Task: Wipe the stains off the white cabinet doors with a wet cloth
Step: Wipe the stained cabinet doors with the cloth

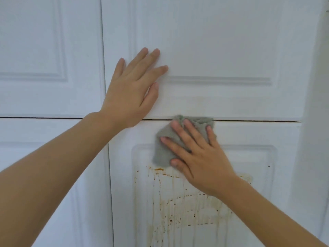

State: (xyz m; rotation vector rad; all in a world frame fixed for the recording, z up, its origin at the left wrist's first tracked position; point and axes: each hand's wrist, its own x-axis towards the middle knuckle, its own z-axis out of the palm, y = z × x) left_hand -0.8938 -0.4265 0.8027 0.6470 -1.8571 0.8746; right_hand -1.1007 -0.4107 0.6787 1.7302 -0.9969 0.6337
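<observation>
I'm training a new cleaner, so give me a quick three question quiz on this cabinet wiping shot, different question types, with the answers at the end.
1. True or false: the left hand holds the grey cloth.
2. Multiple choice: where are the brown stains? A) on the upper right door B) on the lower right door, below the cloth C) on the left-side doors
3. Short answer: how do the fingers of the right hand lie on the cloth?

Key
1. False: it rests flat on the upper right door, holding nothing.
2. B
3. Spread and straight, pressing the cloth against the lower right door near its top edge.
</observation>
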